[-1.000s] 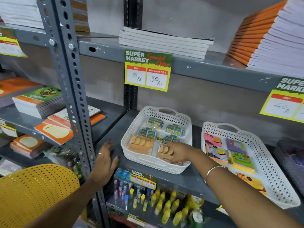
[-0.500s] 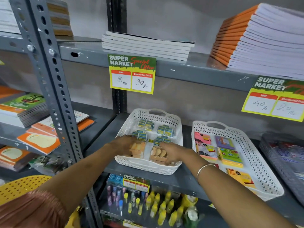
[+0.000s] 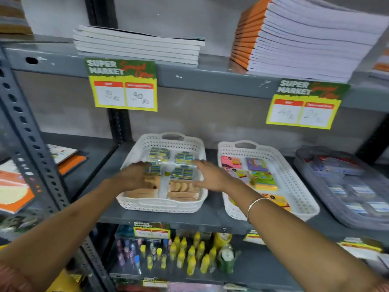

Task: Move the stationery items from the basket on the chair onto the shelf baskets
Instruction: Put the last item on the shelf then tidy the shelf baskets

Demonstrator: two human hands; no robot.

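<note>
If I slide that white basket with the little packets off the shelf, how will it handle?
The white perforated basket looks like thin plastic, so it is probably light and may flex a little. Its flat base on the grey shelf suggests it would slide, not tip. The small packets lie loose inside and could shift if it is jerked. Both hands, the left hand and right hand, are over it.

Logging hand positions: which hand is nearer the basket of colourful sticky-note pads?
Right. The right hand is at the right rim of the middle basket, beside the sticky-note basket; the left hand is over the middle basket's left side.
</note>
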